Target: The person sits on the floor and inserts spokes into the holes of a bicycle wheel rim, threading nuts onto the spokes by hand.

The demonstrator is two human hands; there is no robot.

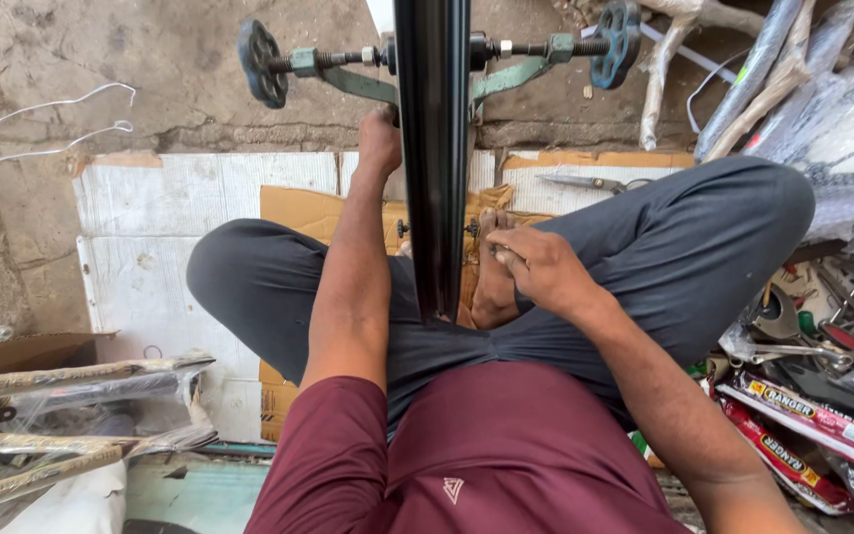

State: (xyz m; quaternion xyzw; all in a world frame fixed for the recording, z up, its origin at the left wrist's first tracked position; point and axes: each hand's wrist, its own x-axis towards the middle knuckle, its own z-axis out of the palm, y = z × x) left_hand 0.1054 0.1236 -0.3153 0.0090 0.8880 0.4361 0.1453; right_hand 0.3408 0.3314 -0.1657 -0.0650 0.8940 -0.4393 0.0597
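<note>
- While the person sat cross-legged on the ground, a black bicycle wheel (434, 148) stood edge-on in a green truing stand (368, 84), its rim running from the top of the view down to the lap.
- Left hand (380, 140): reached forward beside the wheel near the stand's arm, fingers curled against the rim; whether they closed fully round it could not be told.
- Right hand (536, 265): beside the wheel's lower part, fingers pinched together on something small at the rim; the item itself was too small to make out.
- Stand fittings: two round blue-black knobs (261, 61) on threaded rods, one each side.
- Risk, as a judgement: the upright wheel could tip or twist in the stand if the left hand slackened; the pinched piece could slip and drop among the folds of the dark trousers (279, 297); bare feet (493, 287) lay close under the rim.
- Surface: flattened cardboard (298, 208) and white sheeting (170, 198) laid over rough, cracked concrete (150, 59).
- Surroundings: scissors (585, 182) on the sheeting to the right; wrapped tyres and packaged parts (803, 435) heaped at right; plastic-wrapped long items (61, 381) at left; bent white wire (42, 129) on the concrete.
</note>
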